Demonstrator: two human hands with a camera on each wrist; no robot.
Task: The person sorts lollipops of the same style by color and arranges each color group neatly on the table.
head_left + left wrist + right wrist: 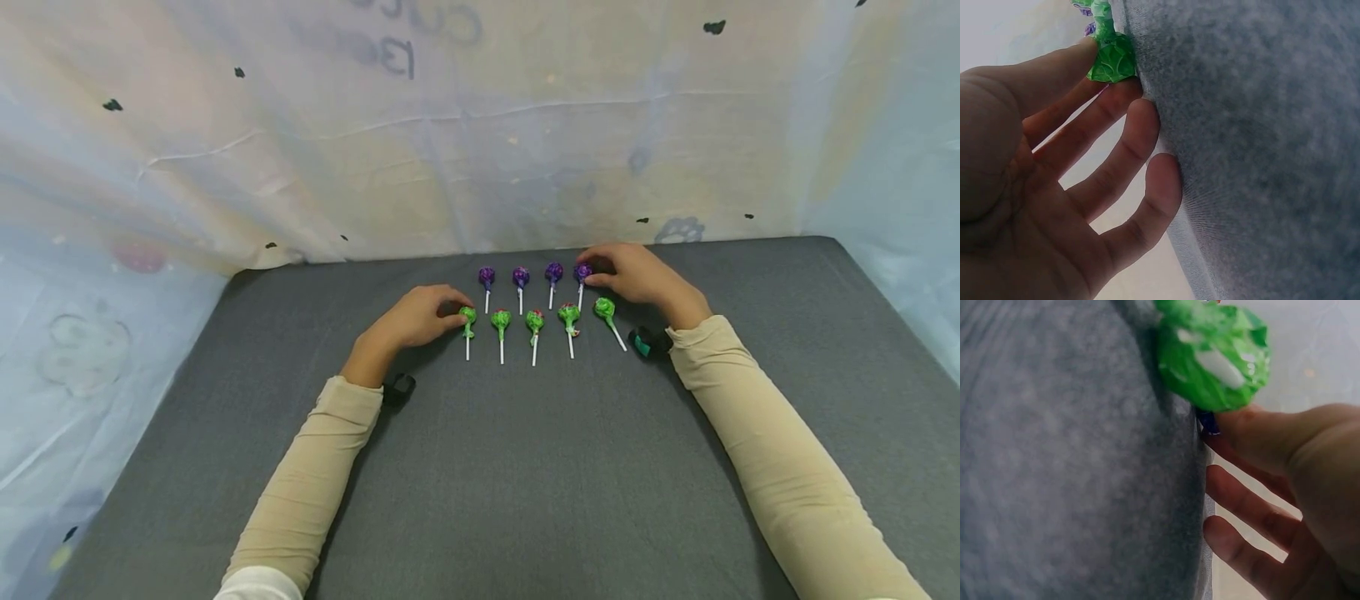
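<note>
We see first the grey cloth-covered table (525, 467), which fills the lower half of the head view, backed by a pale plastic sheet (450, 142) with dark marks. Both arms reach forward in tan sleeves (780, 442), each wrist carrying a small dark strap-mounted device (649, 342).

The left hand (416, 317) rests on the cloth at the left end of the front row. In the left wrist view its thumb and first finger pinch the head of the leftmost green lollipop (1110, 57), while the other fingers (1147, 125) lie loosely spread with their tips on the cloth.

The right hand (637, 273) lies at the right end of the back row. Its thumb and forefinger close on the head of the rightmost purple lollipop (582, 272); in the right wrist view only a sliver of that wrapper (1209, 422) shows at the thumb tip, and the remaining fingers (1241, 506) hang relaxed and slightly apart.

Between the hands lie two rows, sticks pointing toward us: four purple lollipops (521, 276) behind and five green lollipops (534, 321) in front. The rightmost green lollipop (605, 309) lies tilted just beside the right hand, and looms large in the right wrist view.
</note>
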